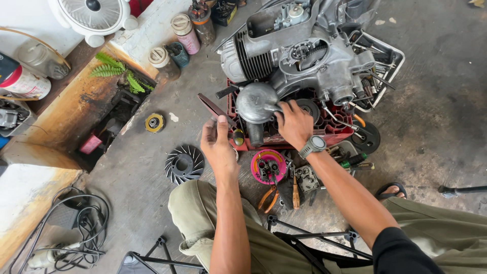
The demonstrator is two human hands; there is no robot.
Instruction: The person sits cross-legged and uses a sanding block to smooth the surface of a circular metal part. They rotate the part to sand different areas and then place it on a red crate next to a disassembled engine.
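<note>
A finned fan wheel (184, 164), pink bowl (268, 166) and orange-handled pliers (268, 198) lie on the concrete floor (436, 116).

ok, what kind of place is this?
Likely an informal repair workshop, worked on a concrete floor: a stripped small engine on a red crate, loose parts like a fan wheel, and orange-handled pliers scattered about.

You're looking through the one camera on your head, pitched steeply down over your knees at the concrete floor (436, 101), close enough that both forearms run up from the bottom edge. Your left hand (218, 144) and right hand (294, 124) sit near the middle of the view, and the grey engine (304, 56) lies just beyond your fingertips, filling the upper centre. There's only this single view, so nothing is shared with another.
</note>
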